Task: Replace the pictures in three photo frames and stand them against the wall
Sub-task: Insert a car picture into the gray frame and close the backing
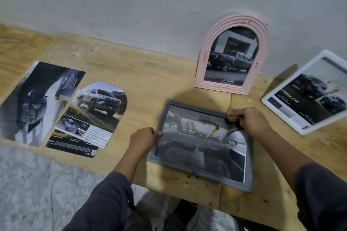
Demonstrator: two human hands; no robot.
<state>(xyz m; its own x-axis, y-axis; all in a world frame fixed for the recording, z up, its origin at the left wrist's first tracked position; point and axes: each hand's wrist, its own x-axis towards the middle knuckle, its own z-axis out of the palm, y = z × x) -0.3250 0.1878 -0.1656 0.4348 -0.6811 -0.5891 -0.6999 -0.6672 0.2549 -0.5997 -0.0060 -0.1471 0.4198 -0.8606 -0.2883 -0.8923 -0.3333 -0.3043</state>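
Three frames: grey frame [187, 168], pink arched frame [201, 58] and white frame [295, 78], all on the wooden board [150, 73] below the wall [150, 5].
Grey frame's place: flat on the board, face up, nearest the person, between both hands; it holds a car-interior picture [201, 148].
Grip, left: the left hand [144, 138] clasps the frame's left edge, fingers curled over the border.
Grip, right: the right hand [251, 120] pinches a small tan scrap [231, 114] at the frame's upper right corner.
Pink frame: upright, leaning on the wall just behind the grey one, showing a dark pickup.
White frame: off to the right, tilted back with its top toward the wall; whether it touches the wall cannot be told.
Loose prints: a dark page [37, 99] and a cut-out truck page [93, 118] lie flat on the left, side by side with edges meeting, well apart from the frames.
Rug: a pale shaggy rug [28, 184] covers the lower left, beside the board.
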